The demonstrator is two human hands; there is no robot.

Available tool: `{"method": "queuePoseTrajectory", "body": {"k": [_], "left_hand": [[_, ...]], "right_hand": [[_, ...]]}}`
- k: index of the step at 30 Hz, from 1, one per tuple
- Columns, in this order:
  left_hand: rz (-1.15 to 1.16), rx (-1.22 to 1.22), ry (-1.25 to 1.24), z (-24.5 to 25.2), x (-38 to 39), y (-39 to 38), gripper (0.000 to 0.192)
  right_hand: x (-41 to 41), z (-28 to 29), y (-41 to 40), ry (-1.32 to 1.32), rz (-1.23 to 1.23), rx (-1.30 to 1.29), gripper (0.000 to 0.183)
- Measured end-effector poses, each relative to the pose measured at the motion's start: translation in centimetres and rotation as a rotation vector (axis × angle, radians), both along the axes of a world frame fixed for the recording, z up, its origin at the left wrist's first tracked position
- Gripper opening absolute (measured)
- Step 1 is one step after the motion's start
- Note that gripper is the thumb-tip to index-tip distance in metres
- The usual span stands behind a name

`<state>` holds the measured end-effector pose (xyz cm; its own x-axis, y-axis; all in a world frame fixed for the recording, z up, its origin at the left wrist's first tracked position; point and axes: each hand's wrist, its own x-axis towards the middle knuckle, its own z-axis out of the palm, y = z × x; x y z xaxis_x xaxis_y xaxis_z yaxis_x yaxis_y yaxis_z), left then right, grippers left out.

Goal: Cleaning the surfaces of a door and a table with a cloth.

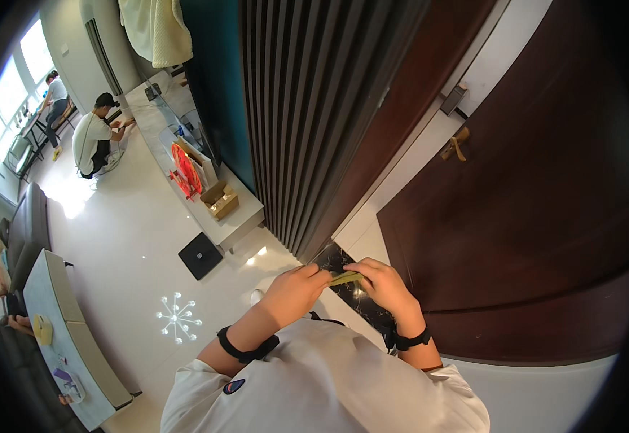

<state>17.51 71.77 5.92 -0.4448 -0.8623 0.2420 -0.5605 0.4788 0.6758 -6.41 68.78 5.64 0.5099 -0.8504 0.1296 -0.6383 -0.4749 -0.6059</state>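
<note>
A folded yellow-green cloth (346, 278) is stretched between my two hands in front of my chest. My left hand (305, 287) pinches its left end, and my right hand (382, 281) grips its right end. Parts of the cloth are hidden behind my fingers. Below the hands runs a black marble threshold strip (360, 303) in the doorway. To the right stands a dark reddish-brown wooden door (520, 205) with a brass-coloured handle (457, 145). A dark slatted wall panel (298, 108) rises just beyond my hands.
Along the wall runs a low white cabinet (241, 203) bearing a cardboard box (220, 200) and a red round ornament (186, 168). A black square scale-like device (200, 255) lies on the glossy floor. A person (90, 135) squats by the cabinet. At left stands a coffee table (71, 346).
</note>
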Motion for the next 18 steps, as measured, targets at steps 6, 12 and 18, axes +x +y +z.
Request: {"method": "queuePoseTrajectory", "body": {"k": [6, 12, 18], "left_hand": [[-0.140, -0.008, 0.168, 1.9, 5.7, -3.4, 0.028], [-0.274, -0.033, 0.382, 2.2, 7.6, -8.6, 0.046], [-0.545, 0.503, 0.158, -1.8, 10.2, -13.1, 0.034]], "right_hand": [[4.1, 2.4, -3.0, -0.207, 0.072, -0.059, 0.043], [9.3, 3.0, -3.6, -0.557, 0.062, 0.137, 0.030], [10.0, 3.8, -3.0, -0.536, -0.123, 0.181, 0.019]]}}
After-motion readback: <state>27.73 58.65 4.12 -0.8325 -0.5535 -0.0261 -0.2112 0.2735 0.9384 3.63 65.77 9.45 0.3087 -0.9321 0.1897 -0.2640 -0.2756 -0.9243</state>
